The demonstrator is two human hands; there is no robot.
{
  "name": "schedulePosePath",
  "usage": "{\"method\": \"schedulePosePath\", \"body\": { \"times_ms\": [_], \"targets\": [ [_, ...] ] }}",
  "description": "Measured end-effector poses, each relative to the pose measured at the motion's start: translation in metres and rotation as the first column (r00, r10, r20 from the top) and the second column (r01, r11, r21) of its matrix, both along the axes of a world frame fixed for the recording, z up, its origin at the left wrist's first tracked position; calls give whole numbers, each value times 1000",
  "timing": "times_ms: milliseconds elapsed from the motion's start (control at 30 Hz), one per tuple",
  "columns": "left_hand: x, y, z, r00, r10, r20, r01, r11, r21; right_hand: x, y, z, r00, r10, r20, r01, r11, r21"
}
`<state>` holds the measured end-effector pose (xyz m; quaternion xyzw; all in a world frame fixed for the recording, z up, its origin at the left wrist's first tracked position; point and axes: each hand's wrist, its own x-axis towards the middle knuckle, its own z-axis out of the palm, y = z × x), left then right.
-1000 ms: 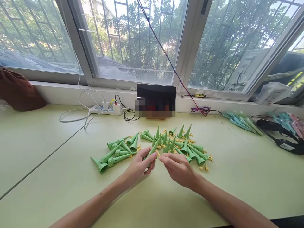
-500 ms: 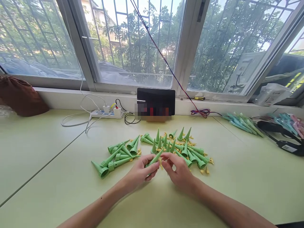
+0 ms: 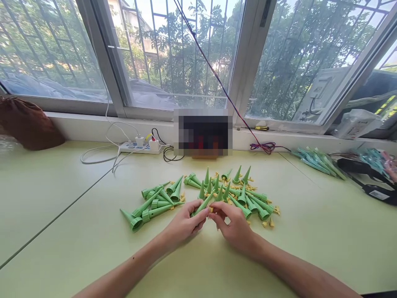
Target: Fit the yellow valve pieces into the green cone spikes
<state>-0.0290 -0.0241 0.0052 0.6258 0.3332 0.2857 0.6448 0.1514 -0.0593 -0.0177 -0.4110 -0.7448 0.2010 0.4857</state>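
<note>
My left hand [image 3: 183, 224] is closed around a green plastic watering spike [image 3: 204, 203], its pointed end tilted up and to the right. Between the thumb and fingers of my right hand [image 3: 237, 227] is a small yellow plastic valve [image 3: 211, 210], right beside the spike and my left fingertips. Whether the valve sits in the spike's side is hidden by the fingers. Just beyond the hands are more green spikes, some upright [image 3: 242, 194] and others on their sides [image 3: 161, 212]. Loose yellow valves [image 3: 271, 223] lie among and around them.
A screen [image 3: 203, 132], blurred out, stands against the window ledge. To its left is a white power strip [image 3: 139, 147] with cables. A bundled red-blue cord [image 3: 263, 147], bagged pieces [image 3: 318, 162] and a black strap [image 3: 369, 178] lie to the right. A brown bag [image 3: 29, 124] sits far left.
My right fingers have closed on the yellow valve, which hung pointing down beside the spike before. My left hand keeps its hold on the spike, nearly in the same place.
</note>
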Motion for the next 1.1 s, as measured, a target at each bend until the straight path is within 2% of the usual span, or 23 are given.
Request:
{"method": "schedulePosePath", "body": {
  "times_ms": [167, 333, 433, 600, 733, 900, 1100],
  "targets": [
    [1, -1, 5, 997, 72, 8, -72, 997, -4, 0, 0, 4, 999, -21, 25, 21, 1000, 5],
    [0, -1, 10, 977, 166, 130, -161, 986, -52, 1, -1, 6, 999, -29, 32, 30, 1000, -6],
    [-1, 0, 11, 966, 195, 170, -192, 981, -32, 1, -1, 6, 999, -31, 42, 32, 999, -27],
    [0, 0, 10, 968, 201, 151, -212, 975, 61, 0, -4, 8, 998, -13, 61, 13, 1000, -12],
    [0, 2, 10, 955, 262, 138, -282, 946, 161, 0, -6, 9, 998, -12, 69, 11, 1000, 22],
    [-2, 6, 9, 941, 312, 133, -329, 934, 139, 1, -8, 10, 997, -50, 66, 46, 997, 64],
    [-2, 4, 11, 939, 322, 116, -336, 933, 130, 0, -8, 7, 999, -50, -11, 51, 990, 135]
  ]
}}
